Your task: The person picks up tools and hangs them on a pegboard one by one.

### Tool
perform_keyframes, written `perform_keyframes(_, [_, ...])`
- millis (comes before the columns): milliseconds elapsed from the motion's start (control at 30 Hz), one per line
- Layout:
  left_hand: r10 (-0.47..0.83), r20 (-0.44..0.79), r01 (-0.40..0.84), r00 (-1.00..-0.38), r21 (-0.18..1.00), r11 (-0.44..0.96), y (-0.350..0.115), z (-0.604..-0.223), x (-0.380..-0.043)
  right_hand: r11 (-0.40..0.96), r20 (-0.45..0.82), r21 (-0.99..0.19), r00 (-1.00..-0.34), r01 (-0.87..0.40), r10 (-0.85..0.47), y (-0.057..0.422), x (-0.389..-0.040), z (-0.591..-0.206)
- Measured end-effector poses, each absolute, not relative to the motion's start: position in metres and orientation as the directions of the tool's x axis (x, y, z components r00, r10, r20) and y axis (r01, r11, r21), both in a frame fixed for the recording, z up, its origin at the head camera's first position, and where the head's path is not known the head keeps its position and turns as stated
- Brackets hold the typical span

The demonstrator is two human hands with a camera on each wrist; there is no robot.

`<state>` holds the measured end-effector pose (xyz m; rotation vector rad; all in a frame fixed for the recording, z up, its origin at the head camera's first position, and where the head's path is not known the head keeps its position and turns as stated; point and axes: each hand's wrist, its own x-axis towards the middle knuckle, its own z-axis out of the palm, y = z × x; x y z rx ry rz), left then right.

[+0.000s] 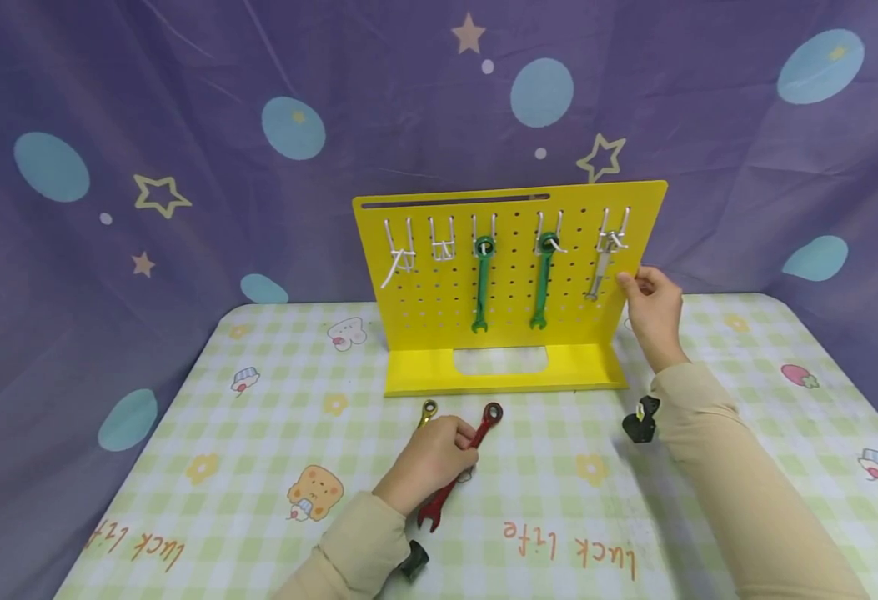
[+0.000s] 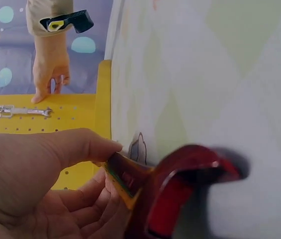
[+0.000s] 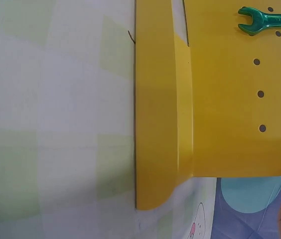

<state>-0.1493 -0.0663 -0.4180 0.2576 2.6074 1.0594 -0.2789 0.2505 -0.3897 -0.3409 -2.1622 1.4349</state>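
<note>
My left hand [image 1: 431,462] pinches a red combination wrench [image 1: 439,500] by its shaft, low over the table. The wrench's open end [image 2: 180,174] looms close in the left wrist view. Beside it a gold wrench [image 1: 428,409] shows its ring end, the rest hidden behind the hand. My right hand [image 1: 654,312] grips the right edge of a yellow pegboard [image 1: 423,325], thumb on the front face. Two green wrenches [image 1: 483,287] hang from hooks mid-board, and a small silver wrench [image 1: 601,271] hangs at the right, near that hand.
Two white hooks on the board's left side, an outer one [image 1: 399,254] and an inner one [image 1: 442,248], carry no wrench. The board's yellow base [image 1: 419,371] stands on a checked tablecloth [image 1: 258,433]. A purple patterned curtain [image 1: 206,208] hangs behind.
</note>
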Motion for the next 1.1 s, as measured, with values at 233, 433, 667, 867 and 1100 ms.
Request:
perform_keyframes(233, [0.292, -0.203, 0.047, -0.935, 0.743, 0.667, -0.071, -0.414, -0.151, 0.402, 0.280, -0.912, -0.835, -0.078, 0.474, 0.250, -0.280, -0.390])
perform_keyframes(433, [0.281, -0.172, 0.023, -0.944, 0.815, 0.579, -0.074, -0.409, -0.154, 0.407, 0.273, -0.911, -0.838, -0.067, 0.472, 0.250, -0.279, -0.391])
perform_keyframes(667, [0.230, -0.068, 0.066, -0.971, 0.847, 0.528, -0.076, -0.402, -0.161, 0.414, 0.278, -0.908, -0.833, -0.066, 0.479, 0.250, -0.279, -0.391])
perform_keyframes(867, [0.183, -0.045, 0.048, -0.982, 0.881, 0.471, -0.080, -0.393, -0.165, 0.420, 0.290, -0.904, -0.829, -0.074, 0.478, 0.250, -0.279, -0.392])
perform_keyframes(1100, [0.146, 0.010, 0.070, -0.989, 0.908, 0.413, -0.080, -0.383, -0.169, 0.418, 0.263, -0.907, -0.836, -0.044, 0.482, 0.250, -0.279, -0.390])
